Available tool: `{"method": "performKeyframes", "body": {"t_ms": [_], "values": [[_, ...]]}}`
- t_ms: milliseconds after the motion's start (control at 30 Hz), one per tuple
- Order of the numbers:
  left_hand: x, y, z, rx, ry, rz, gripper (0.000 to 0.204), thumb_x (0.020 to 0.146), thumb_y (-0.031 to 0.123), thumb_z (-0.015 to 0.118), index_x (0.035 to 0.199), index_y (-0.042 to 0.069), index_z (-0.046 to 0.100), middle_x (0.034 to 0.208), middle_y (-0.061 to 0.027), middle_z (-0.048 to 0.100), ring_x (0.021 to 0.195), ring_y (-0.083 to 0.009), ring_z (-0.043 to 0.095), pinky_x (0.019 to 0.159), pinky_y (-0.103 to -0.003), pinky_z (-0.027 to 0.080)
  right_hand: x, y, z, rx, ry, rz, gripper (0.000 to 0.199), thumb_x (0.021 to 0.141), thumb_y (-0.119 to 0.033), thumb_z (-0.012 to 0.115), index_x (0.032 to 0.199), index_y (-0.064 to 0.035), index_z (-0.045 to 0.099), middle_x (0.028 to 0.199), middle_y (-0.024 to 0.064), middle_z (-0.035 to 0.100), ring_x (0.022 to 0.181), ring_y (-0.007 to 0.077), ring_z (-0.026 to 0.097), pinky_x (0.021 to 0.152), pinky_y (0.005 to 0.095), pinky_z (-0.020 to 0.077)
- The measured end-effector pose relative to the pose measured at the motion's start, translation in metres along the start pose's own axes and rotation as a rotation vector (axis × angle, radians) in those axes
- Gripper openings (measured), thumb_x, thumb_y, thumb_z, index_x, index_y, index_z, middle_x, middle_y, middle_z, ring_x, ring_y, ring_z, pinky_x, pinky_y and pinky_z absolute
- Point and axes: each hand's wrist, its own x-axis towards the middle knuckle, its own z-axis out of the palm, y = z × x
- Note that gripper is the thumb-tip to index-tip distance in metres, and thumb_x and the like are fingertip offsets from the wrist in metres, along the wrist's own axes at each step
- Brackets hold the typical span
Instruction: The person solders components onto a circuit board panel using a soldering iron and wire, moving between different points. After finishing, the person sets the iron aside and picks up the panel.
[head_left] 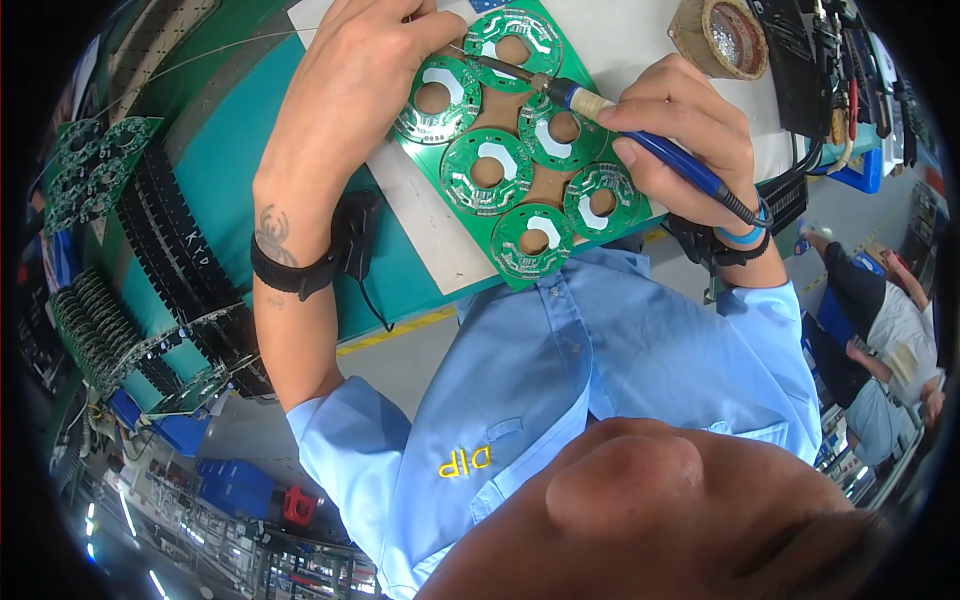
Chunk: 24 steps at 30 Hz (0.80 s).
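Observation:
A green circuit board panel (487, 172) with several ring-shaped boards lies on a pale sheet before me. My right hand (690, 135) grips a soldering iron (665, 150) by its blue handle, and the iron's tip points left at the panel's far rings. My left hand (375, 50) is closed over the panel's far left part, its fingertips close to the iron's tip. A thin solder wire (240, 43) runs in from the left to this hand. The fingers hide the wire's end, and whether tip and board touch is too small to tell.
A roll of tape (735, 40) stands at the far right, beside black equipment with cables (830, 60). On the left are a black slotted rack (175, 240), a stack of boards (95, 320) and another board panel (95, 165). Other people (880, 330) are off to the right.

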Motion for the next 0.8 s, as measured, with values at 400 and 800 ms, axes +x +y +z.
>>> {"method": "performKeyframes", "body": {"t_ms": [400,800], "values": [[-0.007,0.003,0.001,0.023,0.035,-0.034,0.018,0.088,0.008,0.063,0.101,0.005,0.075,0.092,-0.0092,0.061,0.096,-0.0297,0.06,0.09,-0.038,0.048,-0.002,0.004,-0.002,0.036,-0.016,0.031,0.027,0.081,0.002,0.076,0.108,0.0017,0.077,0.096,0.0132,0.073,0.085,0.0265,0.065,0.077,0.0371,0.0512],[-0.006,-0.001,0.008,0.039,0.067,0.041,0.018,0.087,0.006,0.064,0.101,0.004,0.074,0.094,-0.0103,0.061,0.097,-0.0313,0.06,0.09,-0.04,0.048,0.005,0.001,-0.006,0.076,-0.047,0.085,0.025,0.085,0.0,0.075,0.11,0.0031,0.077,0.097,0.0132,0.074,0.087,0.0246,0.065,0.079,0.0357,0.0494]]}}
